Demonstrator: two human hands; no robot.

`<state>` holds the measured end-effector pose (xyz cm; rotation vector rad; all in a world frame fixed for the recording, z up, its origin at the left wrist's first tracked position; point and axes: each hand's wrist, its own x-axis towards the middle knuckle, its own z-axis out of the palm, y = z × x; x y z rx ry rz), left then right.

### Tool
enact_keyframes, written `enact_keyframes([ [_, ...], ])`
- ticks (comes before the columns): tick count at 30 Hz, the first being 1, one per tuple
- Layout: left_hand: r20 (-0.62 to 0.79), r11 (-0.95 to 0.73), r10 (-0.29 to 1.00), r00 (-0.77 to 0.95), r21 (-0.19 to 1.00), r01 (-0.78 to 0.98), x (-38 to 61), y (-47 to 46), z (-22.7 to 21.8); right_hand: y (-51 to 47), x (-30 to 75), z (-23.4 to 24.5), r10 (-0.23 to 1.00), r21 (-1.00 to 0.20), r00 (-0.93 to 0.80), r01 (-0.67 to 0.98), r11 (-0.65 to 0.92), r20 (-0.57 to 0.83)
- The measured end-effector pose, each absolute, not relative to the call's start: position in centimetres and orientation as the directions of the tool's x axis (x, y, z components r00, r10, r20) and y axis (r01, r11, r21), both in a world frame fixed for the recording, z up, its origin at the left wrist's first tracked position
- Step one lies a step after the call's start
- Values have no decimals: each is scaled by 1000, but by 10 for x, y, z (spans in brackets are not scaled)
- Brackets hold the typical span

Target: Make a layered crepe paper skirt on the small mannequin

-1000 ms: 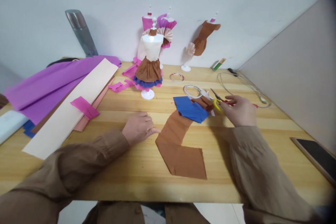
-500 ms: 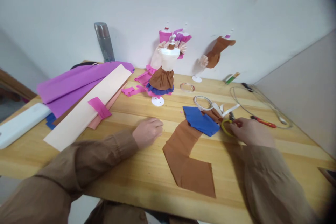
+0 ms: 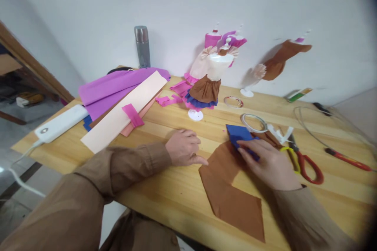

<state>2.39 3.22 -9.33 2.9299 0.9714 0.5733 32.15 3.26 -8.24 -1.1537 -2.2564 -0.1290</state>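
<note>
My left hand (image 3: 185,150) rests on the table with its thumb stretched out, the tip by the edge of a folded brown crepe paper strip (image 3: 229,194). It holds nothing. Over the upper end of that strip, my right hand (image 3: 269,162) has its thumb and fingers closed on a piece of blue crepe paper (image 3: 235,132), whose right part is hidden under the fingers. Scissors with a red handle (image 3: 314,170) and a yellow-handled tool (image 3: 292,159) lie just right of the hand. A small dress form (image 3: 204,88) in a brown, blue and pink skirt stands beyond.
Purple crepe paper (image 3: 118,86) and a cream strip (image 3: 126,110) lie at left, near a white power strip (image 3: 63,123). A flask (image 3: 142,47) stands behind. Tape rolls (image 3: 253,122), a red screwdriver (image 3: 349,159) and another dress form (image 3: 277,62) are to the right.
My right hand has let go of the yellow-and-red handles and moved left onto the blue paper. My left thumb has stretched out. The view has turned left.
</note>
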Motion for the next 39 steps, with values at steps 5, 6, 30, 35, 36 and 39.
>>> enact_keyframes([
  [5, 478, -783, 602, 640, 196, 590, 23, 30, -90, 20, 293, -78, 606, -225, -593, 590, 775, 531],
  [6, 469, -768, 623, 626, 211, 605, 24, 30, -90, 18, 290, -79, 587, -234, -619, 558, 796, 521],
  [30, 392, -927, 365, 845, 70, 368, 28, 18, -91, 47, 305, -122, 836, -256, -276, 866, 430, 474],
  [35, 506, -684, 665, 549, 118, 720, 19, 35, -95, 34, 284, -117, 805, -267, -394, 799, 538, 444],
  [36, 501, -665, 683, 532, 123, 737, 17, 37, -96, 32, 282, -114, 796, -270, -402, 789, 552, 453],
  [39, 516, -685, 665, 540, 132, 717, 15, 39, -96, 27, 284, -101, 770, -284, -391, 767, 575, 504],
])
